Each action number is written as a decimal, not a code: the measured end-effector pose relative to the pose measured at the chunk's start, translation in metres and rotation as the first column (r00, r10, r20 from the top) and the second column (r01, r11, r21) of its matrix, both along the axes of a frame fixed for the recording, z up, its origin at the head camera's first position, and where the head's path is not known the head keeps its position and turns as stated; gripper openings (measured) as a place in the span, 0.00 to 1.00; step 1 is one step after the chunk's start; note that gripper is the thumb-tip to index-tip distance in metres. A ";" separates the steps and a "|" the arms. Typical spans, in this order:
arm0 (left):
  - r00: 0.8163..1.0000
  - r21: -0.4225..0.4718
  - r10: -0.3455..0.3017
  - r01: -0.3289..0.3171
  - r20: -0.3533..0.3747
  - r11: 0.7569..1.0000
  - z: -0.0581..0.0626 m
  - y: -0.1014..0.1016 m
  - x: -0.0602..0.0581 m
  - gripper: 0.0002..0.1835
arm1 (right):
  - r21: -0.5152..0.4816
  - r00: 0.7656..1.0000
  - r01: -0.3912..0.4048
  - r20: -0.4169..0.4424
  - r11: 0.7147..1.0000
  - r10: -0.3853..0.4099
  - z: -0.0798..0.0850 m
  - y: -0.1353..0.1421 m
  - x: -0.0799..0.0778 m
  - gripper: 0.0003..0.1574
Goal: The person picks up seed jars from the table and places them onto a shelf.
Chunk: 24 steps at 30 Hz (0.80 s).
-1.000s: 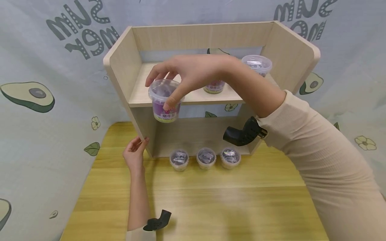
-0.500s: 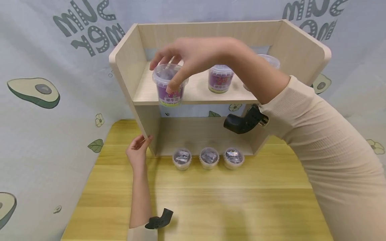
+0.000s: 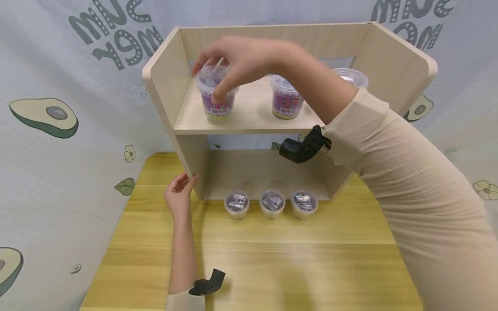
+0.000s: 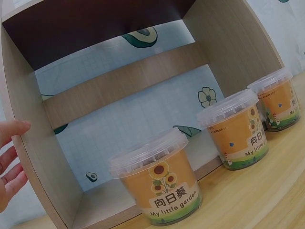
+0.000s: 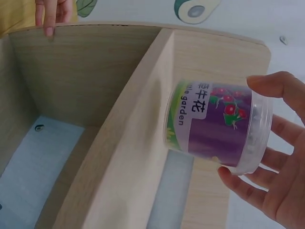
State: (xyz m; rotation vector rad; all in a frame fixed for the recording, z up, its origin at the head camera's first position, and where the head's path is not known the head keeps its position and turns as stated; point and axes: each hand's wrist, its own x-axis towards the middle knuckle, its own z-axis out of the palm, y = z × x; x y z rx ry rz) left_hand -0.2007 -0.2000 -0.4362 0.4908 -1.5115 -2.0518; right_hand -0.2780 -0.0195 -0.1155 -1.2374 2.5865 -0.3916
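My right hand (image 3: pixel 245 58) grips a purple plastic cup with a clear lid (image 3: pixel 218 99) around its rim, thumb on the near side. This cup is upright over the left part of the wooden shelf unit's upper board (image 3: pixel 250 114); in the right wrist view its base is at the board, and I cannot tell whether it fully rests. Lower down, my left hand (image 3: pixel 180 192) pinches the front edge of the unit's left side panel (image 4: pixel 38 176) between thumb and fingers. Another purple cup (image 3: pixel 287 103) stands mid-board, and a lidded cup (image 3: pixel 355 78) farther right is partly behind my forearm.
Three orange sunflower cups with clear lids (image 4: pixel 162 186) stand in a row on the wood-grain table (image 3: pixel 249 259), before the lower compartment (image 3: pixel 264 168). A printed cloth (image 3: pixel 43 172) hangs behind. Black wrist cameras (image 3: pixel 299 149) sit on both wrists.
The right hand has carried the purple cup up and back, from in front of the upper board to over it. The left hand keeps its hold on the side panel. The view shifted slightly.
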 end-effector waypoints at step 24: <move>1.000 -0.011 -0.009 0.009 0.013 1.000 0.002 0.002 0.003 0.10 | 0.020 1.000 0.025 -0.004 1.000 -0.024 -0.019 -0.014 -0.011 0.38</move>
